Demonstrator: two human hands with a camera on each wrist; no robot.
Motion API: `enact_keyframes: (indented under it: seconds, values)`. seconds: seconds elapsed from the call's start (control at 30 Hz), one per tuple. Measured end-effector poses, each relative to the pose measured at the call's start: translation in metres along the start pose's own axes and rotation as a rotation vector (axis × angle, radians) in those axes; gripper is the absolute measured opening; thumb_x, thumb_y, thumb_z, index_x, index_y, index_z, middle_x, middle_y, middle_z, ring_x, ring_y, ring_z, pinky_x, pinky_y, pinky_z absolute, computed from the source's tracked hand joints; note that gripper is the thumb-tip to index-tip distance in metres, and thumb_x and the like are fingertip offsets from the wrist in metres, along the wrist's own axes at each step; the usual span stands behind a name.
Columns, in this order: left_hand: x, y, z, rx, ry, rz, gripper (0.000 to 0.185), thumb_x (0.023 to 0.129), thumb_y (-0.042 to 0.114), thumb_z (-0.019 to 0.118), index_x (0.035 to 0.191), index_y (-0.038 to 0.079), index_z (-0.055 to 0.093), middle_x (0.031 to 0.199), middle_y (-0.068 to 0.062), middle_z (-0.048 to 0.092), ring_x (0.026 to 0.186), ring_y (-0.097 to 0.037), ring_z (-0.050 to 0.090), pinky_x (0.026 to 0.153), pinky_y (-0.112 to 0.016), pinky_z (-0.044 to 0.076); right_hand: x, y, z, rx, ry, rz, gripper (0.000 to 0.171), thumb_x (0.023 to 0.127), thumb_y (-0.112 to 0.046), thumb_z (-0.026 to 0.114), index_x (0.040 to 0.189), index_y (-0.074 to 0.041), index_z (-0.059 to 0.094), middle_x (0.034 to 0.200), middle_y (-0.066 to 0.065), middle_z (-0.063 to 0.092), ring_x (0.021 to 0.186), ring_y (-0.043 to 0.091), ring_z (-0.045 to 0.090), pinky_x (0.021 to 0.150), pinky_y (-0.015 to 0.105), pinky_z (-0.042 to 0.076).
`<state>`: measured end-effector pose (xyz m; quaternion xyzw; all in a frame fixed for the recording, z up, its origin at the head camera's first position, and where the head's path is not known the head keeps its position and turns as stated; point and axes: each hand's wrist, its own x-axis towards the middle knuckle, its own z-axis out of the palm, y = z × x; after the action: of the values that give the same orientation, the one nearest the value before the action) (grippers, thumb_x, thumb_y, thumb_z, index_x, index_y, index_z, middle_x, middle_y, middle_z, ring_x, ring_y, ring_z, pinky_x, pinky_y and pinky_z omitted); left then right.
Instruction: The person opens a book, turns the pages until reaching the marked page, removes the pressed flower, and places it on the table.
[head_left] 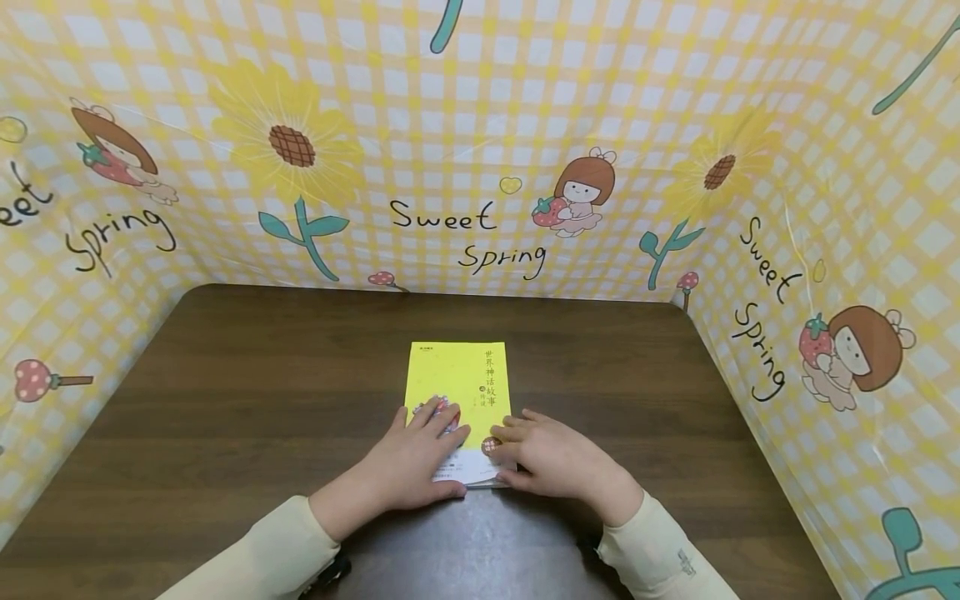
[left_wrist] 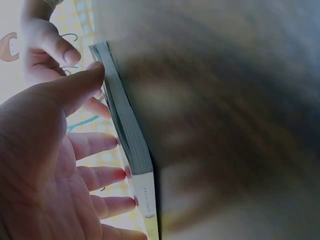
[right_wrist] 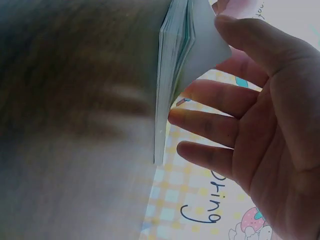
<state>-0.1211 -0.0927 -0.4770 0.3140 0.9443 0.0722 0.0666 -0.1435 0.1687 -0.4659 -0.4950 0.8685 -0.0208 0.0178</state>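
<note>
Cream sleeves (head_left: 255, 554) nearest, on near side of book, one off to each side.

L hand (head_left: 408, 458): on L half of book, fingers straight & spread over the front, gripping nothing; thumb along near edge.

R hand (head_left: 558, 458): at book's near R corner. Thumb + index look to pinch the lifted cover (right_wrist: 205, 47); other fingers loosely extended, apart. Index tip partly hidden behind cover, can't tell how firm.

Book (head_left: 457, 375): between hands, lying front up, spine on L. Yellow w/ white band at near end. Cover bent up at near R corner, gap showing over the pages (right_wrist: 172, 45).

Surface (head_left: 262, 400): dark wood, under book, runs past it L, R & beyond.

Cloth (head_left: 450, 125): yellow/white check w/ flowers + "Sweet Spring", up beyond book & to both sides.

Step in hand, my read: lifting cover at the corner, L steadying. Next move calls for a sure R pinch and L coming off the front so cover can swing toward spine. Risk: creased corner, or extra pgs caught.
</note>
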Motion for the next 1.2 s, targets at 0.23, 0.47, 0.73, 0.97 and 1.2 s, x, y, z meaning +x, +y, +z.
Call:
enact_keyframes:
  seconds: [0.23,0.47,0.73,0.97,1.2]
  values:
    - [0.005,0.005,-0.001,-0.001,0.042,0.031,0.074,0.090,0.067,0.065,0.143,0.017,0.061,0.158,-0.013,0.045,0.149,-0.046,0.032,0.112,-0.071,0.032,0.001,0.001,-0.003,-0.013,0.052,-0.047,0.026,0.104,-0.030,0.061,0.122,-0.019,0.075,0.128,-0.002,0.072,0.124,0.021,0.066,0.108,0.050,0.048]
    - [0.006,0.006,-0.002,0.009,0.052,0.042,0.062,0.092,0.063,0.064,0.138,0.021,0.065,0.154,-0.012,0.051,0.147,-0.048,0.035,0.111,-0.070,0.034,0.001,0.007,-0.001,0.085,0.145,-0.050,0.022,0.103,-0.033,0.063,0.114,-0.021,0.077,0.110,-0.011,0.074,0.102,0.008,0.069,0.096,0.034,0.054]
    - [0.005,0.006,0.000,0.000,0.055,0.036,0.055,0.096,0.058,0.061,0.137,0.023,0.067,0.153,-0.011,0.052,0.147,-0.048,0.037,0.110,-0.070,0.036,-0.004,0.021,-0.004,0.309,0.159,-0.037,0.014,0.099,-0.033,0.070,0.106,-0.024,0.077,0.102,-0.020,0.072,0.090,-0.006,0.064,0.084,0.019,0.053]
    - [0.004,0.005,-0.001,-0.003,0.044,0.043,0.054,0.098,0.057,0.056,0.140,0.023,0.065,0.154,-0.010,0.052,0.148,-0.047,0.035,0.110,-0.070,0.035,-0.011,0.029,-0.011,0.351,0.188,0.058,0.027,0.093,-0.040,0.076,0.114,-0.022,0.077,0.116,-0.012,0.073,0.109,0.003,0.066,0.095,0.030,0.054]
    - [0.003,0.005,-0.003,-0.036,0.037,0.047,0.052,0.100,0.054,0.055,0.141,0.023,0.064,0.152,-0.008,0.054,0.149,-0.044,0.036,0.110,-0.069,0.036,-0.015,0.032,-0.013,0.402,0.215,0.300,0.032,0.091,-0.036,0.079,0.119,-0.020,0.073,0.125,-0.009,0.069,0.118,0.009,0.064,0.101,0.038,0.053]
